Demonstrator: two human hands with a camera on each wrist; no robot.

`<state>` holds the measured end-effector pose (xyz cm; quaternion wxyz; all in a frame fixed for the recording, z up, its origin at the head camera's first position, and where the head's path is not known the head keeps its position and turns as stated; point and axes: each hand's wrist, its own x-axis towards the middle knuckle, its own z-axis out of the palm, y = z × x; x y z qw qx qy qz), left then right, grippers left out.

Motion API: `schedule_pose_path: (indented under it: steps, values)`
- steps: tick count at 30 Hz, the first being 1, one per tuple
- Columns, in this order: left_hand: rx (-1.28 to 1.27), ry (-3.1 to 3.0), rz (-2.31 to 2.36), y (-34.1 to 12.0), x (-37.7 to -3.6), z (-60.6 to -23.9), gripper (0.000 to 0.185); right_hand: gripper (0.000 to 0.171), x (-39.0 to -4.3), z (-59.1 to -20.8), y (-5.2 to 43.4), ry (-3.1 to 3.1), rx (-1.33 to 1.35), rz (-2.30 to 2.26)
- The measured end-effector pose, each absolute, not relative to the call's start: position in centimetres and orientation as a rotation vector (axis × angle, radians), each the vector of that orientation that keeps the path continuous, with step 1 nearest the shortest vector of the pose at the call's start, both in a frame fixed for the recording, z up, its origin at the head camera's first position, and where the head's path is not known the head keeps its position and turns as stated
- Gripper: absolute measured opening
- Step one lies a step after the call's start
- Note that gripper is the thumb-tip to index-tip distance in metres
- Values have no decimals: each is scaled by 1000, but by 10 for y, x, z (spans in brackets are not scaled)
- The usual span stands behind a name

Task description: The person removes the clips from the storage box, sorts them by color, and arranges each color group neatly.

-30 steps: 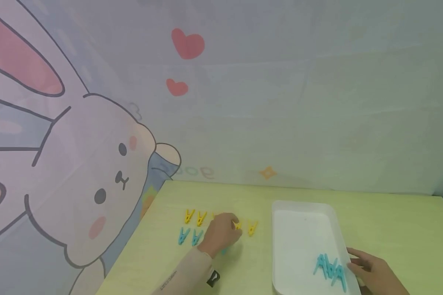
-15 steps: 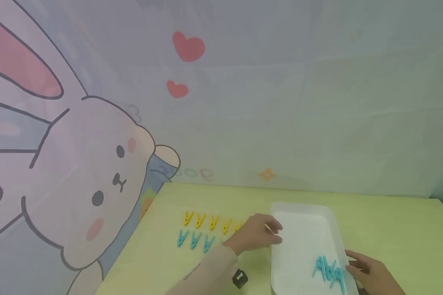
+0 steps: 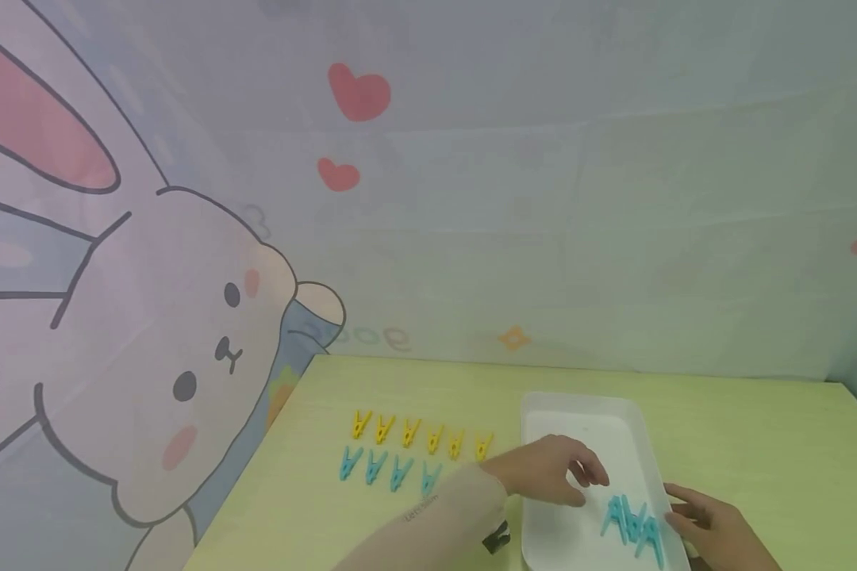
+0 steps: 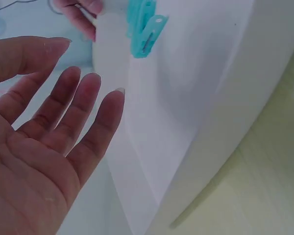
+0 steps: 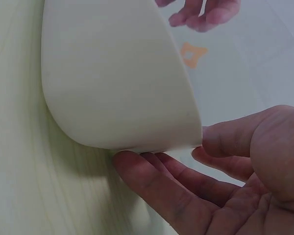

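Left hand [image 3: 553,470], fingers apart, hovers over the white tray [image 3: 578,408] near blue clothespins [image 3: 632,525]; right hand [image 3: 710,527] holds the tray's edge, fingers relaxed

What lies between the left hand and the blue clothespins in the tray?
In the head view, only bare white tray floor separates the left hand from the blue clothespins; nothing else lies there.

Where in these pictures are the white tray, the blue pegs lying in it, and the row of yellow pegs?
white tray [image 3: 578,408]: head view, far rim.
blue pegs [image 3: 632,523]: head view, middle of the pile.
yellow pegs [image 3: 410,433]: head view, third peg of the row.
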<state>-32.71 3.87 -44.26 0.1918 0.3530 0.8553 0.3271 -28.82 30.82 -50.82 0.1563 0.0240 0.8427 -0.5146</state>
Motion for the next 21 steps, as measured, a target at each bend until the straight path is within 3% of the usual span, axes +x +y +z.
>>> schedule_pose_path:
  steps: [21]
  values:
    - [1041, 2460, 401, 96, -333, -450, 44, 58, -283, -500, 312, 2369, -25, -1565]
